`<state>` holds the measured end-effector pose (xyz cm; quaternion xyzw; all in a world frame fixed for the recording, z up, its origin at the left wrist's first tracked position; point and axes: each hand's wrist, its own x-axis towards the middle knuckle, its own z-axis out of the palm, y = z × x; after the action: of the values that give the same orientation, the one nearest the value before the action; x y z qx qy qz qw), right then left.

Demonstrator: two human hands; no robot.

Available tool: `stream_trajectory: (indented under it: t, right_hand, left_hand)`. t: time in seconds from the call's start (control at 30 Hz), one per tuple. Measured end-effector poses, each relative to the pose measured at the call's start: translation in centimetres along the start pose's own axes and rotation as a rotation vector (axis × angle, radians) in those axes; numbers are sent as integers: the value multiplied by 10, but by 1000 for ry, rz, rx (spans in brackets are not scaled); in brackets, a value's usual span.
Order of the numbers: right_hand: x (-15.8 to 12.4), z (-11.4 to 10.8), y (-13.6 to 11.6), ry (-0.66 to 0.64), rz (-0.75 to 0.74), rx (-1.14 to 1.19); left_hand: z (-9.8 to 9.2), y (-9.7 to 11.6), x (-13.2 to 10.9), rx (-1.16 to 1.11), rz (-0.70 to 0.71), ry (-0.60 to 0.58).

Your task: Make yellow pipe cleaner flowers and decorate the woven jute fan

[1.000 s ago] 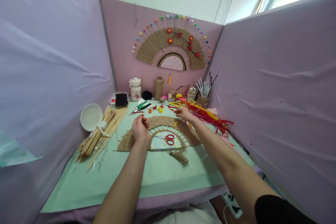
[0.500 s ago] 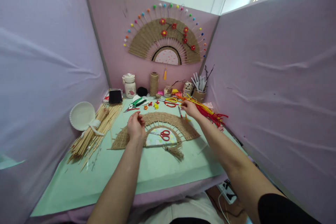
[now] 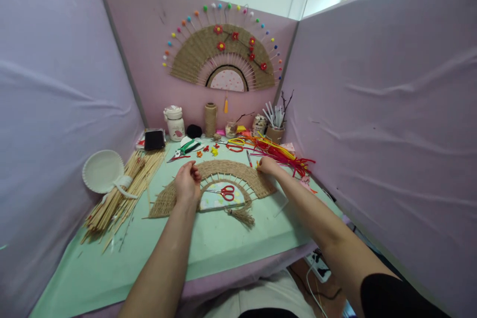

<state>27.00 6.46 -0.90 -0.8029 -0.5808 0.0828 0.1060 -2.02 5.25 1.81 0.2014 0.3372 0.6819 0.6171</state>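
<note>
My right hand [image 3: 269, 165] is at the upper right edge of a woven twine fan [image 3: 234, 169], its fingers pinched at a small yellow-orange fuzzy piece [image 3: 258, 164]. Over the fan's left part is my left hand [image 3: 187, 181], fingers curled in; whatever they may hold is hidden. Red-handled scissors [image 3: 226, 192] lie on the fan's pale patterned centre. A twine tassel [image 3: 242, 217] hangs off its lower edge. Beside the right hand lies a red and dark pen-like stick [image 3: 249, 159]. Small orange, red and yellow fuzzy flowers [image 3: 214, 151] lie behind the fan.
Red and yellow pipe cleaners [image 3: 288, 156] are heaped at the right. Green pliers [image 3: 189, 146] and yellow-handled scissors [image 3: 234, 142] lie at the back, near a twine spool [image 3: 210, 119] and white jar [image 3: 174, 123]. Bamboo sticks [image 3: 115, 194] and a white bowl [image 3: 103, 171] are left. A decorated fan [image 3: 201, 54] hangs behind.
My right hand has come down toward me from the pipe cleaners to the small yellow-orange piece by the fan's edge. My left hand stays over the fan. The view has shifted slightly right.
</note>
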Motion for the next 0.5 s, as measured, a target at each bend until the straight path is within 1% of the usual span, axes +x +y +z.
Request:
stream_trajectory:
  t: [0.1, 0.17, 0.23, 0.37, 0.43, 0.5]
  right_hand:
    - [-1, 3, -8, 12, 40, -43]
    - [-1, 0, -10, 20, 59, -66]
    - [-2, -8, -8, 25, 83, -90]
    - [-7, -38, 2, 55, 136, -139]
    - [-17, -50, 0, 69, 95, -147]
    - [-33, -54, -12, 60, -31, -127]
  left_hand:
    - [0, 0, 1, -6, -6, -9]
    - [-1, 0, 2, -8, -10, -7]
    - [-2, 0, 3, -8, -6, -3]
    - [-1, 1, 2, -13, 8, -1]
    - [-1, 1, 1, -10, 16, 2]
    - [-1, 0, 1, -5, 28, 5]
